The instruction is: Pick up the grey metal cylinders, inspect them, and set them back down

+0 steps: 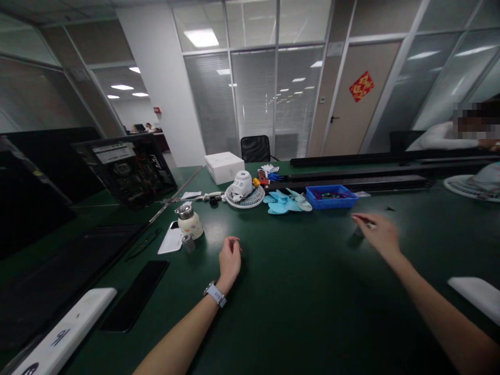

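My left hand [229, 259] rests on the green table [304, 291], fingers curled and pinched on something small and dark that I cannot make out. A watch sits on that wrist. My right hand [378, 232] lies further right on the table, fingers closed around a small light object I cannot name. Beyond both hands lie a white fan grille with a white motor housing [244, 190], pale blue fan blades [287, 201] and a blue tray [331, 197] of small parts.
A small bottle with a metal cap [189, 221] stands left of my left hand, beside a white card. A black phone [136, 301] lies near the left. An open computer case [128, 169], a white box [224, 166] and long black bars [375, 179] sit further back. Another person sits at far right.
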`<state>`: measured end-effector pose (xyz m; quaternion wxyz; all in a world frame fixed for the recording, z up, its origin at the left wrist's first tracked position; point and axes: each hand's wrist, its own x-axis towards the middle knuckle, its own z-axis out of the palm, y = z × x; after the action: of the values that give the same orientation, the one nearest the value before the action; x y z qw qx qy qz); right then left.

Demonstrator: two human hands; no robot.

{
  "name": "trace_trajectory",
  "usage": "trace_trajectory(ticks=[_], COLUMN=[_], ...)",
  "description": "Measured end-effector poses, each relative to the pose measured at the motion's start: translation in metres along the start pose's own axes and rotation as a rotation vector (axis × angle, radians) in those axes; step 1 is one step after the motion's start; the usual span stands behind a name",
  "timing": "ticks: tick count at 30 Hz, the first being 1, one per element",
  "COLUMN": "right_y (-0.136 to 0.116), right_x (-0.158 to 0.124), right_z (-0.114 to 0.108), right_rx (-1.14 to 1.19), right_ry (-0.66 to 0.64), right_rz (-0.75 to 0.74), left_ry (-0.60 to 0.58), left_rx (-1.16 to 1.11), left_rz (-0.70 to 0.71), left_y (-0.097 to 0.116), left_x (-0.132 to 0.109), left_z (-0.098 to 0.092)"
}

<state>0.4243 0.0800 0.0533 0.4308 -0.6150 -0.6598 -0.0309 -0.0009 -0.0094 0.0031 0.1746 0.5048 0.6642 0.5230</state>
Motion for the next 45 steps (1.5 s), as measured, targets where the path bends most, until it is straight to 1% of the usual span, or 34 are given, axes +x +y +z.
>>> trace_trajectory(ticks=[1,3,4,6,10,14,18,24,30,31,32,33,34,35,36,37,38,39,40,41,42,43,44,45], right_y=[0.019,0.044,0.051,0.057,0.058,0.057,0.054,0.048,0.047,0.045,0.042,0.036,0.026,0.013,-0.004,-0.023,-0.043,-0.064,-0.083,-0.100,-0.113,-0.122,-0.127,-0.129], right_x=[0.005,0.009,0.009,0.007,0.007,0.010,0.010,0.012,0.014,0.013,0.012,0.009,0.006,0.000,-0.008,-0.017,-0.029,-0.042,-0.055,-0.068,-0.080,-0.090,-0.097,-0.102], right_z=[-0.008,-0.015,-0.015,-0.012,-0.005,-0.004,-0.005,-0.005,-0.009,-0.010,-0.010,-0.010,-0.008,-0.004,0.002,0.010,0.020,0.030,0.040,0.048,0.056,0.061,0.064,0.066], right_rx=[-0.068,-0.157,-0.181,-0.205,-0.210,-0.168,-0.160,-0.139,-0.051,-0.058,-0.086,-0.121,-0.143,-0.130,-0.070,0.030,0.159,0.275,0.350,0.396,0.419,0.426,0.425,0.422], right_ry=[0.007,-0.018,-0.036,-0.061,-0.068,-0.071,-0.054,-0.106,-0.136,-0.109,-0.046,0.040,0.127,0.187,0.189,0.118,-0.011,-0.181,-0.349,-0.478,-0.580,-0.642,-0.672,-0.683], right_rz=[0.060,0.160,0.195,0.233,0.265,0.322,0.345,0.398,0.531,0.521,0.480,0.407,0.318,0.232,0.164,0.120,0.102,0.086,0.043,-0.005,-0.051,-0.086,-0.104,-0.105], left_ry=[0.001,0.005,0.005,0.004,0.003,-0.004,-0.013,-0.024,-0.022,-0.023,-0.024,-0.026,-0.027,-0.027,-0.028,-0.029,-0.031,-0.033,-0.038,-0.044,-0.041,-0.018,0.032,0.120], left_rx=[0.005,0.012,0.012,0.006,0.005,-0.008,-0.006,-0.001,0.013,0.013,0.013,0.012,0.012,0.011,0.011,0.012,0.014,0.016,0.019,0.026,0.042,0.077,0.133,0.209], left_rz=[0.000,-0.002,-0.002,-0.003,-0.008,-0.018,-0.018,-0.024,-0.015,-0.013,-0.010,-0.006,-0.003,0.001,0.003,0.004,0.004,0.001,-0.003,-0.002,0.013,0.044,0.086,0.124], left_y=[0.000,0.000,0.000,0.000,-0.001,-0.001,-0.002,-0.002,-0.002,-0.002,-0.002,-0.001,-0.001,-0.001,0.000,0.000,0.001,0.002,0.003,0.004,0.006,0.008,0.010,0.011], left_x=[0.000,0.000,0.000,0.000,0.000,0.001,0.002,0.001,0.002,0.002,0.002,0.002,0.002,0.002,0.001,0.000,-0.001,-0.002,-0.002,-0.002,-0.002,0.000,0.002,0.006], left_z=[0.000,0.001,0.000,0.000,0.000,0.001,0.001,0.001,0.001,0.000,0.000,0.000,0.000,0.000,0.000,0.000,0.001,0.001,0.001,0.000,-0.002,-0.005,-0.010,-0.016])
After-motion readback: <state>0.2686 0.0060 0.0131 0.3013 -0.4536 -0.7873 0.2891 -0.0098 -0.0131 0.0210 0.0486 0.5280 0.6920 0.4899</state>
